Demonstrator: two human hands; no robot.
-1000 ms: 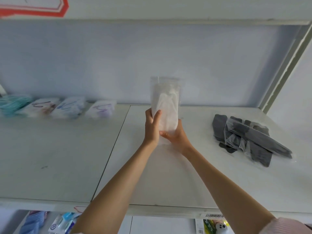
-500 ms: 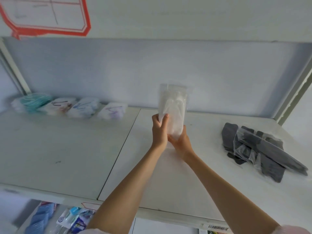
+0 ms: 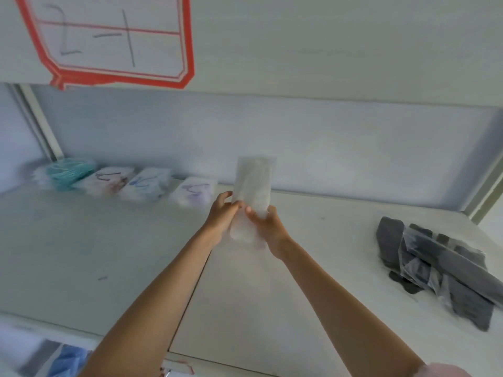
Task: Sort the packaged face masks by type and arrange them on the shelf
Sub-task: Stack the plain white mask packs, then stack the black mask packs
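Near right on the white shelf board lies a loose pile of dark grey masks in clear bags. At centre, the left hand and right hand pinch an upright clear packet of white masks, held above the board. Far left, a row of bagged pastel masks lines the back wall.

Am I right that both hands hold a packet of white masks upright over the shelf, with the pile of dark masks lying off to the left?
Not quite. The head view shows the pile of dark masks lying off to the right, not the left. The rest holds: the left hand and right hand hold the packet of white masks upright over the shelf.
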